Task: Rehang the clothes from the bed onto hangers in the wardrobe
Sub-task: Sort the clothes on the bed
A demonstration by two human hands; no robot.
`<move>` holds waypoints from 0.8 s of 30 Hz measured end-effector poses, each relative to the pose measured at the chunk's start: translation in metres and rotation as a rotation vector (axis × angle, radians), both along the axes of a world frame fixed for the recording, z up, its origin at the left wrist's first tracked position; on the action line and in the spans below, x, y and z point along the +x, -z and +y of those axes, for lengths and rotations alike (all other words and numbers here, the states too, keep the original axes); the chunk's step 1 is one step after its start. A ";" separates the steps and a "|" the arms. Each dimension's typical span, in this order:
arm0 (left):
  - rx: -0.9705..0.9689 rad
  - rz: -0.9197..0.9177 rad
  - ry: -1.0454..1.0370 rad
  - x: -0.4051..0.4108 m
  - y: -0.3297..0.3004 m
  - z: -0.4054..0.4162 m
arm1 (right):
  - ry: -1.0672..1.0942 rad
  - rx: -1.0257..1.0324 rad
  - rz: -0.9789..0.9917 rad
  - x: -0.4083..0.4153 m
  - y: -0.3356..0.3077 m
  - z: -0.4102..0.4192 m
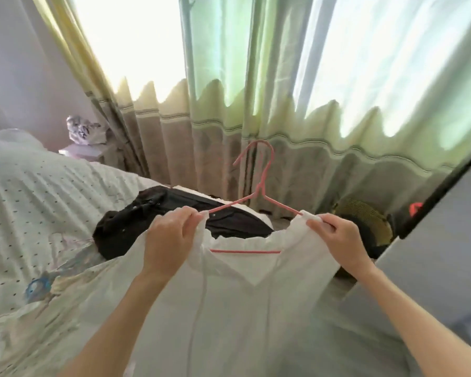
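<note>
Both bare forearms reach forward and upward from the bottom of the view, converging slightly, with the hands raised at about the same height. The left hand (169,235) has its fingers curled, thumb and fingertips pinching together at the top. The right hand (337,238) mirrors it, fingers curled in a pinch.

**Garment on hanger, held before the bed**

The garment (256,308) hangs on the hanger (259,191) at centre. Left hand (169,240) sits at nine o'clock, right hand (337,238) at three. A jacket (136,224) lies on the bed (38,200) behind, curtains (256,104) at twelve.
</note>
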State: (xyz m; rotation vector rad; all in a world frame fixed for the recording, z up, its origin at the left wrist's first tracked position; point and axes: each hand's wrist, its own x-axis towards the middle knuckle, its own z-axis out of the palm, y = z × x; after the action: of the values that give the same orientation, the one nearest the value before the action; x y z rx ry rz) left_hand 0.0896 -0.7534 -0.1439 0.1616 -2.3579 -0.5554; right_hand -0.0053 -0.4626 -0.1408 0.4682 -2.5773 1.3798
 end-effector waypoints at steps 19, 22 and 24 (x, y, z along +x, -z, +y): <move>0.233 -0.321 0.896 -0.176 -0.016 0.295 | 0.976 0.041 0.095 0.066 -0.015 0.266; 0.226 -0.367 0.982 -0.189 -0.015 0.322 | 1.053 0.102 0.088 0.079 -0.017 0.269; 0.196 -0.380 1.023 -0.194 -0.014 0.340 | 1.099 0.151 0.094 0.091 -0.019 0.271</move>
State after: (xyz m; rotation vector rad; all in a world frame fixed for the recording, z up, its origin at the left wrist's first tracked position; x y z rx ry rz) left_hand -0.1047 -0.4136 -0.1298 -0.9834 -2.6230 -1.3172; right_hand 0.0858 -0.1912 -0.1219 -0.7565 -2.1992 0.7211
